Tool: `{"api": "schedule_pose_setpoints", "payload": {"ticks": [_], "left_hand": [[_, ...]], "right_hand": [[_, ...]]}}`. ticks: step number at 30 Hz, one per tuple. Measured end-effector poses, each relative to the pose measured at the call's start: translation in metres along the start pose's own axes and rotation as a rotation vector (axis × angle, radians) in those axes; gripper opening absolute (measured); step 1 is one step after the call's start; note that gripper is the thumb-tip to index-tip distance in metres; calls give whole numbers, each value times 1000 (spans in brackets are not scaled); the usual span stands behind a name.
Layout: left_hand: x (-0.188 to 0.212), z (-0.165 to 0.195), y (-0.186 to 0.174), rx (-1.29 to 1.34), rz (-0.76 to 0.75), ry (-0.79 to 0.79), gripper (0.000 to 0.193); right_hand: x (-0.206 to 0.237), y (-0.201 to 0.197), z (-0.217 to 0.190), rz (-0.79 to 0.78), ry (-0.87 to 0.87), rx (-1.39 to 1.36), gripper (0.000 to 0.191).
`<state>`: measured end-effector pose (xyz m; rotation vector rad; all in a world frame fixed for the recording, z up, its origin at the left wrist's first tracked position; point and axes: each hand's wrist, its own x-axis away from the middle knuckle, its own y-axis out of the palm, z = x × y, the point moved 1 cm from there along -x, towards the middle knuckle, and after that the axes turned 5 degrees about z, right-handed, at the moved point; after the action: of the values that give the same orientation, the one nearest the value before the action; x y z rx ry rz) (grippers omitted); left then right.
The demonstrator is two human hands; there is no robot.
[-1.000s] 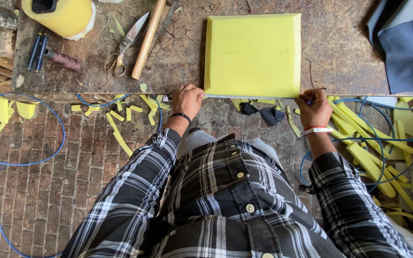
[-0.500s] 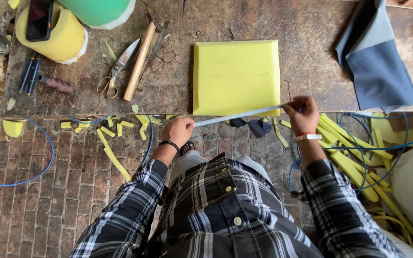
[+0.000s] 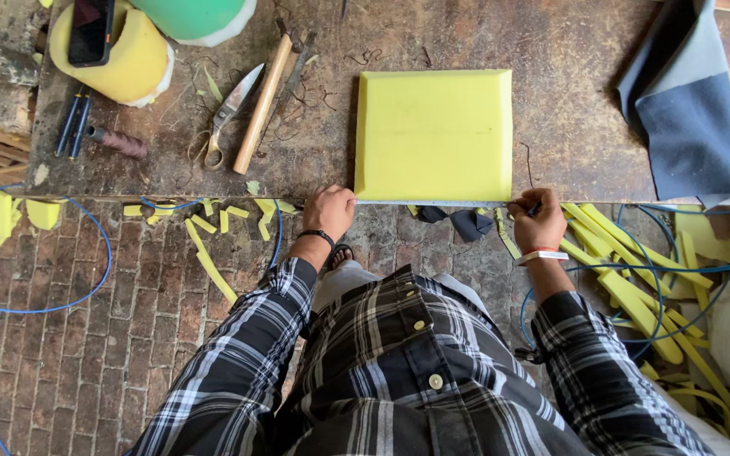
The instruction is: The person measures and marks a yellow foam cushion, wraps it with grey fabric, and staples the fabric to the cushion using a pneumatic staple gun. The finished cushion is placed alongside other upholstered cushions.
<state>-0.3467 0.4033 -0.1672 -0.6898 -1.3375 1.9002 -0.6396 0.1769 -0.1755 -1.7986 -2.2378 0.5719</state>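
Foam scraps [image 3: 204,245], yellow and ragged, lay strewn over the worn brick floor [image 3: 86,338] at lower left, with a thin blue cord [image 3: 86,279] looping across them. At upper left, on the scarred wooden workbench [image 3: 568,110], a yellow foam roll [image 3: 141,59] lay on its side with a dark phone [image 3: 90,29] resting on top; a green roll [image 3: 204,15] sat just beside it at the top edge. Below them lay a small dark-handled tool [image 3: 116,142], then steel scissors [image 3: 223,118] and a pale wooden-handled hammer [image 3: 264,101], both angled.

My left hand [image 3: 329,211] was curled shut at the bench's near edge, pinching one end of a thin pale strip [image 3: 433,203], perhaps a measuring tape, though I could not tell its make. That strip ran taut along the front edge of the square yellow foam cushion [image 3: 433,135], smooth-faced with bevelled sides, lying flat in the middle of the bench. My right hand [image 3: 538,224], a pale band at the wrist, was closed on the strip's other end at the cushion's right corner. Dark cloth bits [image 3: 466,224] lay on the floor between my hands.

At upper right a folded sheet of grey and navy fabric [image 3: 686,127] draped over the bench. Long yellow foam offcuts [image 3: 635,287] piled on the floor at right.
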Motion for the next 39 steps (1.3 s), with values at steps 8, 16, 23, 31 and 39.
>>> {"api": "schedule_pose_setpoints", "payload": {"ticks": [8,16,23,31,39], "left_hand": [[4,-7,-2,33,119,46,20],[-4,-12,-4,83,76,42,14],[-4,-9,-7,66,23,46,15],[-4,-3,-7,-62,-43,70,19],[4,-10,6,7,48,83,18]], "right_hand": [[8,4,-4,30,-63,77,27],[14,7,-3,10,-51,-6,24],[18,1,-5,11,-50,42,24],[15,1,-2,-18,-25,-27,24],[18,4,15,26,-89,-30,26]]}}
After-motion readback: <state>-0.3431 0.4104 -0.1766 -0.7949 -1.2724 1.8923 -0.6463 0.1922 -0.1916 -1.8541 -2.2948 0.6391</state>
